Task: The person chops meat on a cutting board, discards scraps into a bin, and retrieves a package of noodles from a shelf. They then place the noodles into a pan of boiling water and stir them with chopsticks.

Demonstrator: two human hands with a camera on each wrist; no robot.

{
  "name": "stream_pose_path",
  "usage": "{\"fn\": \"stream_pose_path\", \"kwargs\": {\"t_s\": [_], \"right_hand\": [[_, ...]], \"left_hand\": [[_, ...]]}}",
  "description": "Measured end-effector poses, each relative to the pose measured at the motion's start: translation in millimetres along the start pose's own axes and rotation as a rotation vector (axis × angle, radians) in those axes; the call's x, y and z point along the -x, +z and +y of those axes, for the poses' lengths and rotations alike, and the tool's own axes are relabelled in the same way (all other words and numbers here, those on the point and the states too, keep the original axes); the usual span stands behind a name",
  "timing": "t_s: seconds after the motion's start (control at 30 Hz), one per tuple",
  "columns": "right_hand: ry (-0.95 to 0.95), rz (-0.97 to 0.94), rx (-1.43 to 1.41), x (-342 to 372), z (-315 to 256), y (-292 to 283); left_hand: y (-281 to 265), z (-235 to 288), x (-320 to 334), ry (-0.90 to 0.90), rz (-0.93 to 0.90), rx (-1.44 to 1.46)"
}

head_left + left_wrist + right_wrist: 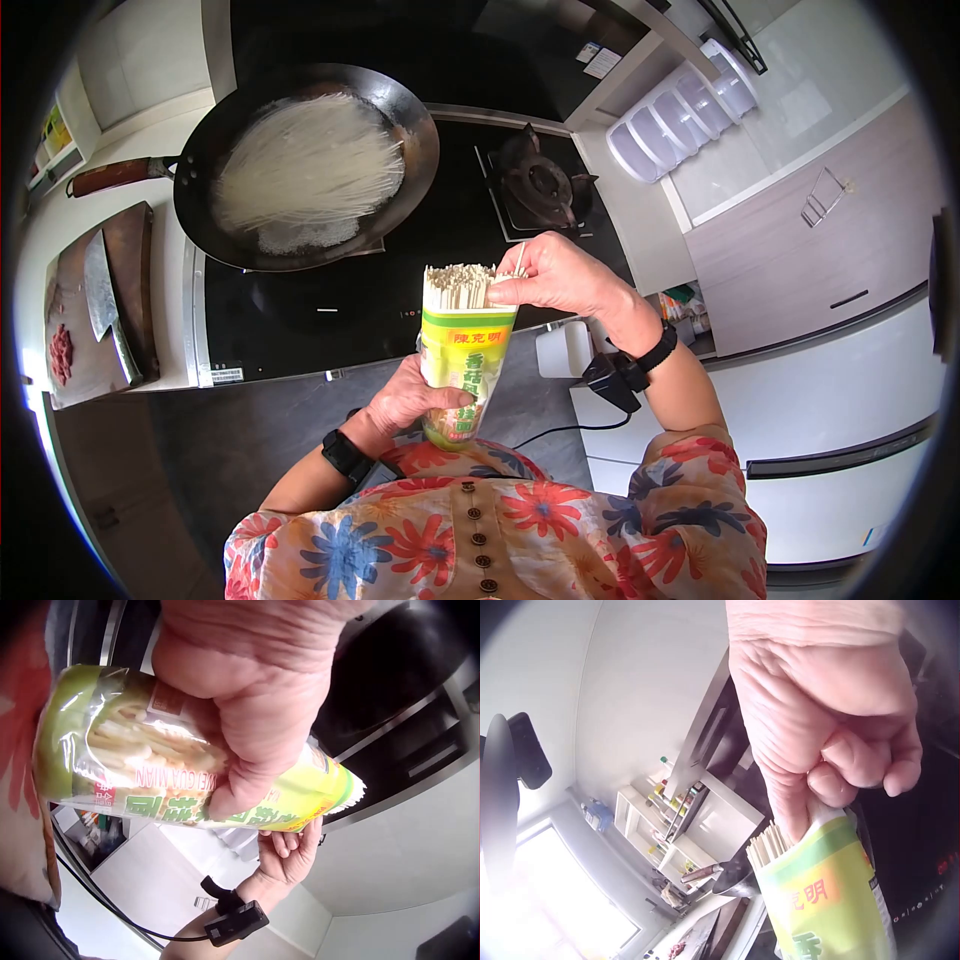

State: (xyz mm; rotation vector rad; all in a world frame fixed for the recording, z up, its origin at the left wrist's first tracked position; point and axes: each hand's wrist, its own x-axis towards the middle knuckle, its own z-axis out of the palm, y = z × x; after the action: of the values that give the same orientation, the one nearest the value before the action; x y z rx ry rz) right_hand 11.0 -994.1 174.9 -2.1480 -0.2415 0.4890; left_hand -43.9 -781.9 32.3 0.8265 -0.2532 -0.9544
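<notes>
My left hand grips a yellow-green package of dried noodles round its lower part, thumb across the front. The package stands upright before my chest, its top torn open and a dense bundle of pale dried noodles showing at the mouth. At that opening my right hand pinches some noodles between thumb and fingers, one strand sticking up beside the fingertips. In the right wrist view the thumb lies right against the noodle ends. A wok on the hob holds spread white noodles and some foamy liquid.
A cutting board at left carries a cleaver and sliced raw meat. The wok's wooden handle points left over the counter. A second burner is at right, with a clear-fronted storage rack beyond it.
</notes>
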Motion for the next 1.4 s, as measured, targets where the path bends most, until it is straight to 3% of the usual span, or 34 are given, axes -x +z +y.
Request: {"fn": "stream_pose_path", "kwargs": {"t_s": [0.07,0.4,0.57,0.8,1.13,1.4], "right_hand": [[0.160,-0.022,-0.151,2,-14,-3],[0.124,0.028,-0.263,11,-48,-4],[0.117,0.079,-0.078,14,-67,1],[0.119,0.101,-0.107,16,-89,-6],[-0.105,0.187,-0.065,15,-121,-21],[-0.265,0.145,-0.097,4,-148,-39]], "left_hand": [[-2,-1,0,0.009,-0.015,0.015],[-3,10,6,0.020,-0.055,0.004],[-8,14,7,0.052,-0.058,-0.036],[-11,25,8,0.100,-0.089,0.000],[-19,33,7,0.111,-0.168,-0.013],[-26,40,12,0.143,-0.182,-0.010]]}}
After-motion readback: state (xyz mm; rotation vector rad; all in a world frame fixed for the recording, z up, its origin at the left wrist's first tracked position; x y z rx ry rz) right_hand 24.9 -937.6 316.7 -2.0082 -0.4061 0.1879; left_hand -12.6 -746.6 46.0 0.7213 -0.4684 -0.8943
